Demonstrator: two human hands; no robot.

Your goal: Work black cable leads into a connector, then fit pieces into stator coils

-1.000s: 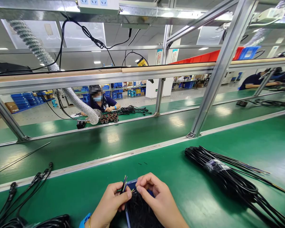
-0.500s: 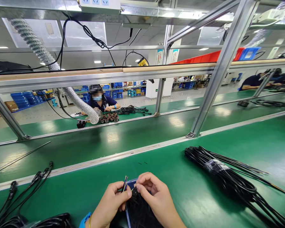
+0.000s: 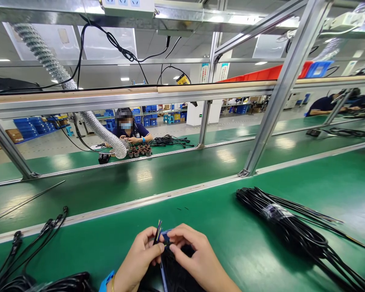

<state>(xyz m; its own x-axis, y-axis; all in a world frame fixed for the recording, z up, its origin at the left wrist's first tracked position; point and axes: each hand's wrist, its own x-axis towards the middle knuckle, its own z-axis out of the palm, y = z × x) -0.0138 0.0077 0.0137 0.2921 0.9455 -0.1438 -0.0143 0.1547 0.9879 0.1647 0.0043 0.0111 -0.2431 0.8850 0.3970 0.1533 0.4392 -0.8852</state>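
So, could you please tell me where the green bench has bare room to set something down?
The green bench looks bare between the right hand and the taped cable bundle, and between the left hand and the connector cables. Crowded: the lower left, with coiled cables, and the blue-rimmed container beneath both hands.

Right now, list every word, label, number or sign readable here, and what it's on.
No text is readable.
Left poster: lettering too small.
Right poster: too small.
Yellow device: markings too blurred.
Small green sign on the white pillar: too small.
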